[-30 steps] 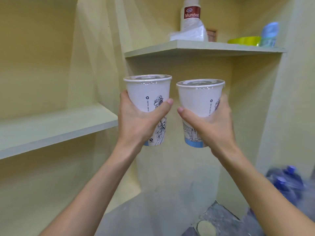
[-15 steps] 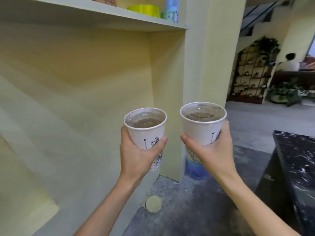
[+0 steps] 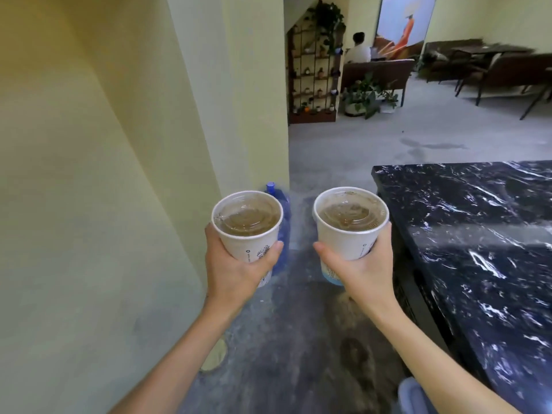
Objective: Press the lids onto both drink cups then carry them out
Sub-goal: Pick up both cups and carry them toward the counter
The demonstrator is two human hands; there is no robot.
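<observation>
Two white paper drink cups with printed drawings are held upright in front of me, side by side and apart. My left hand [image 3: 236, 270] wraps the left cup [image 3: 249, 236], which carries a clear lid [image 3: 247, 213] over a brown drink. My right hand [image 3: 366, 267] grips the right cup [image 3: 346, 237], also topped by a clear lid [image 3: 351, 209] over brown liquid. Both lids sit flat on the rims.
A pale yellow wall and pillar [image 3: 254, 100] stand at the left. A black marble counter [image 3: 478, 234] runs along the right. A blue water bottle [image 3: 282, 222] stands on the grey floor by the pillar. Beyond is an open room with a plant shelf [image 3: 313, 76], chairs and a seated person [image 3: 358, 49].
The view has swung right, away from the shelves toward the open room. Both hands have kept the cups and now hold them lower in the frame.
</observation>
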